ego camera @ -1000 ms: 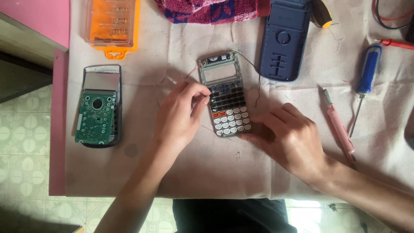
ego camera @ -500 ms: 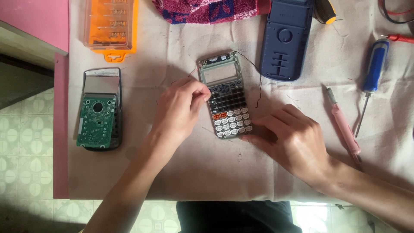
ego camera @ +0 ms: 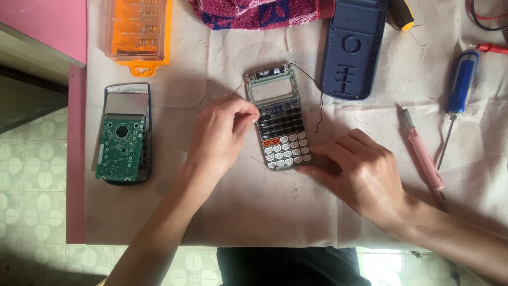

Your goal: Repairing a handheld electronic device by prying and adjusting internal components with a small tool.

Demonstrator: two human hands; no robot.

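A grey calculator front [ego camera: 279,117] with keys and an empty screen window lies face up on the beige cloth [ego camera: 254,212]. A thin black wire [ego camera: 317,100] loops from its top right. My left hand [ego camera: 219,135] rests at its left edge, fingertips pinched together against the keypad's upper left; whether they pinch a fine wire I cannot tell. My right hand [ego camera: 354,175] presses down at the calculator's lower right corner, fingers curled and touching the case.
A green circuit board in its case half [ego camera: 123,139] lies at left. An orange bit box [ego camera: 138,32] sits above it. A dark blue back cover [ego camera: 353,48], blue screwdriver [ego camera: 459,98], pink tool [ego camera: 423,153] and red-pink towel [ego camera: 254,11] lie around.
Both hands stay on the calculator with barely any movement; my left fingertips remain at its upper left edge. The view has shifted slightly.
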